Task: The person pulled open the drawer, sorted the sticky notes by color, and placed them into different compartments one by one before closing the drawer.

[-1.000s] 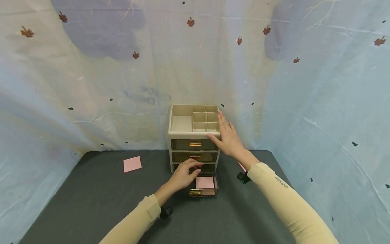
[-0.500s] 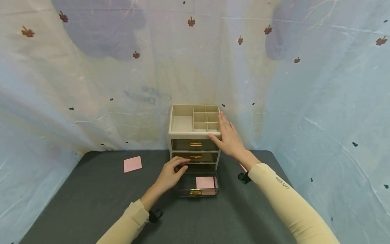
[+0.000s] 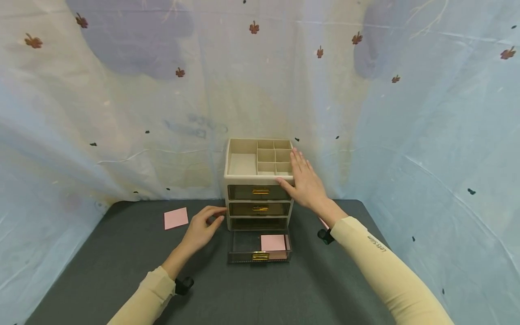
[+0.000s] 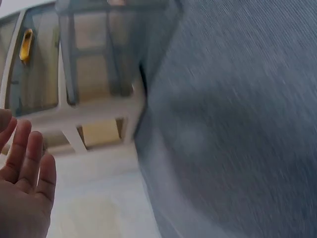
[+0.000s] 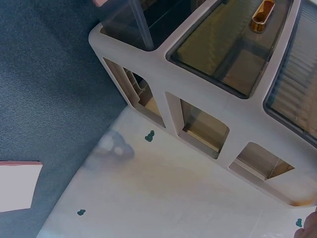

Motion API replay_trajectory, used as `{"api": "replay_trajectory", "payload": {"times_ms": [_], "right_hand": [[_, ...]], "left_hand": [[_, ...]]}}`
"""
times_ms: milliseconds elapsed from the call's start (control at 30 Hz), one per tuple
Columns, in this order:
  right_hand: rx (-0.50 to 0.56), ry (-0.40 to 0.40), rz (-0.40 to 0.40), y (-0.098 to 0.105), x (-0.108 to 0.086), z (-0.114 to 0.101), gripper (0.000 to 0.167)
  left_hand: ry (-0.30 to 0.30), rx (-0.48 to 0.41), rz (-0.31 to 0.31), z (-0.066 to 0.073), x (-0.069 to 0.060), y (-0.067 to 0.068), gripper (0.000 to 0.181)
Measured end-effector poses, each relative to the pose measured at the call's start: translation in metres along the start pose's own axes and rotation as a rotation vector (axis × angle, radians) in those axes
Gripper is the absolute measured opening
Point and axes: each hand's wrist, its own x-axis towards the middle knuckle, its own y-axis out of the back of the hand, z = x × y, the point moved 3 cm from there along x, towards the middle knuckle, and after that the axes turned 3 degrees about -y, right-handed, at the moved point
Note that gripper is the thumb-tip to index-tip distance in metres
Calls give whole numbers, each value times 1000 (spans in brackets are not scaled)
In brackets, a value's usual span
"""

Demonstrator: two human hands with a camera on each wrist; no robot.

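A cream desktop organizer (image 3: 258,180) stands at the back of the dark table. Its bottom drawer (image 3: 243,246), clear with a gold handle, is pulled out and holds a pink sticky-note pad (image 3: 273,243) on its right side. My right hand (image 3: 306,187) rests on the organizer's top right edge, fingers straight. To the left of the organizer is my left hand (image 3: 201,230), its fingers loosely bent and nothing seen in it; its fingertips lie close to the organizer's left side. In the left wrist view, several fingers (image 4: 32,158) show relaxed.
Another pink pad (image 3: 176,218) lies on the table at the left. A further pad (image 5: 20,186) lies to the organizer's right, mostly behind my right forearm in the head view. Two upper drawers (image 3: 260,201) are closed. A patterned curtain (image 3: 260,99) hangs behind the table.
My left hand has moved left, from above the pulled-out drawer to beside the organizer, uncovering the drawer's left part. My right hand has stayed on the organizer's edge.
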Motion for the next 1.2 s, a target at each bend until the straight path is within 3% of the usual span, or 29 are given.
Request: {"api": "replay_trajectory", "payload": {"times_ms": [467,733,1000,1200], "right_hand": [[17,-4,8,-2,0,1,98],[30,0,15,-1,-1,1,97],[43,0,17,-2,-1,1,97],[31,5,24,-3,0,2,97]], "left_hand": [[108,123,-7,-56,-4,33,31],[182,145,-55,-85,-6,54,34],[226,212,-77,-107,-5,75,35],[247,312,-102,-123,-5,86,33]]}}
